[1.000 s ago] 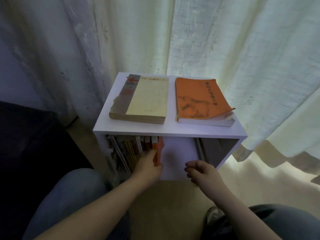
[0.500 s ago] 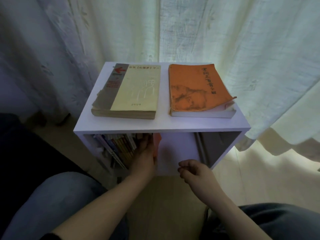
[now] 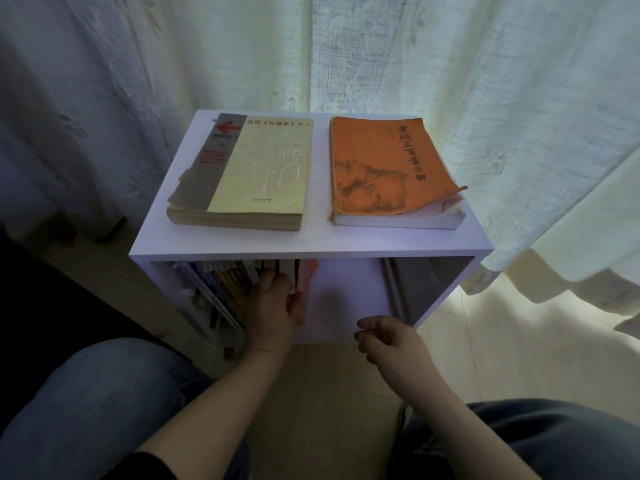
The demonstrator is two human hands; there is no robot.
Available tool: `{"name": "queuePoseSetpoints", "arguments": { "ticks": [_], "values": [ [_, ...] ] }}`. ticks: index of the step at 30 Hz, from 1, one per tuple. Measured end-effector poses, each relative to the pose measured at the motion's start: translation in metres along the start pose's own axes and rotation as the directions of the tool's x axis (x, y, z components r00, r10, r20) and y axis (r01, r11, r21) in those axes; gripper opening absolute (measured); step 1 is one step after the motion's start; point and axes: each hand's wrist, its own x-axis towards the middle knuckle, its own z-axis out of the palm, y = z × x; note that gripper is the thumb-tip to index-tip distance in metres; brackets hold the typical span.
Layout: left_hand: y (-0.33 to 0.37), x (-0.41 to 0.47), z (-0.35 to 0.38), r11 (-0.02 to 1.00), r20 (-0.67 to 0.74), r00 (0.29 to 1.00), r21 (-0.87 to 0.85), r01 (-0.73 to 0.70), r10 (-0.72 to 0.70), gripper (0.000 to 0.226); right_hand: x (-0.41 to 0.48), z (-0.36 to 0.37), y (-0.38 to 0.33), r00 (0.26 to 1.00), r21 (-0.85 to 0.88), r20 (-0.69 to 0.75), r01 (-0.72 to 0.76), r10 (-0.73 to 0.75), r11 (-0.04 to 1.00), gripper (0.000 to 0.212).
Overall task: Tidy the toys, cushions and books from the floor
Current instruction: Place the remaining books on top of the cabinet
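A small white shelf unit (image 3: 311, 245) stands before the curtain. On its top lie a cream-and-grey book (image 3: 249, 174) on the left and an orange book (image 3: 377, 168) with a curled corner on the right. Inside the shelf a row of upright books (image 3: 225, 282) leans to the left. My left hand (image 3: 270, 310) reaches into the shelf, its fingers lying against the spines at the row's right end, beside a thin orange-covered book (image 3: 306, 285). My right hand (image 3: 391, 341) hovers in front of the shelf's right half, fingers loosely curled, holding nothing.
Pale curtains (image 3: 485, 116) hang behind and to the right of the shelf, reaching the light floor (image 3: 485, 341). My knees in jeans (image 3: 86, 403) flank the shelf front. A dark surface (image 3: 41, 299) lies at the left.
The view has come closer and higher over the shelf. My left hand has slid deeper into the shelf along the orange-covered book. My right hand has stayed in front, curled.
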Motion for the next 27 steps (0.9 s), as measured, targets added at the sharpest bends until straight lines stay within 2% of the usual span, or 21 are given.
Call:
{"name": "queuePoseSetpoints", "arguments": {
  "ticks": [2, 7, 11, 15, 17, 20, 23, 27],
  "values": [
    [-0.002, 0.002, 0.000, 1.000, -0.022, 1.000, -0.016, 0.004, -0.004, 0.019, 0.001, 0.001, 0.001, 1.000, 0.002, 0.001, -0.005, 0.005, 1.000, 0.022],
    [0.006, -0.015, -0.005, 0.981, -0.099, 0.985, -0.151, 0.122, -0.138, 0.020, 0.003, 0.003, 0.000, 1.000, -0.006, -0.011, -0.001, 0.001, 1.000, 0.022],
    [0.006, -0.035, -0.004, 0.960, -0.068, 0.980, -0.221, 0.170, -0.189, 0.027, 0.006, 0.003, 0.003, 1.000, -0.011, -0.027, 0.001, -0.001, 1.000, 0.029],
    [0.007, -0.044, 0.002, 0.936, 0.076, 0.964, -0.231, 0.266, -0.255, 0.046, 0.003, 0.001, 0.002, 1.000, 0.008, -0.012, 0.008, -0.008, 1.000, 0.025],
    [0.009, -0.045, 0.006, 0.892, 0.167, 0.938, -0.297, 0.341, -0.303, 0.052, 0.003, 0.000, 0.003, 1.000, 0.017, -0.009, 0.007, -0.007, 1.000, 0.023],
    [0.009, -0.047, 0.013, 0.829, 0.256, 0.901, -0.362, 0.426, -0.351, 0.044, 0.005, -0.001, 0.007, 1.000, 0.035, -0.011, 0.003, -0.002, 0.999, 0.025],
    [0.006, -0.047, 0.015, 0.718, 0.316, 0.826, -0.409, 0.563, -0.467, 0.041, 0.006, 0.000, 0.011, 1.000, 0.045, -0.010, -0.012, 0.012, 0.999, 0.024],
    [0.011, -0.049, 0.007, 0.703, 0.341, 0.820, -0.424, 0.571, -0.460, 0.035, 0.009, -0.002, 0.013, 1.000, 0.055, -0.025, -0.018, 0.019, 0.998, 0.021]
  ]
}}
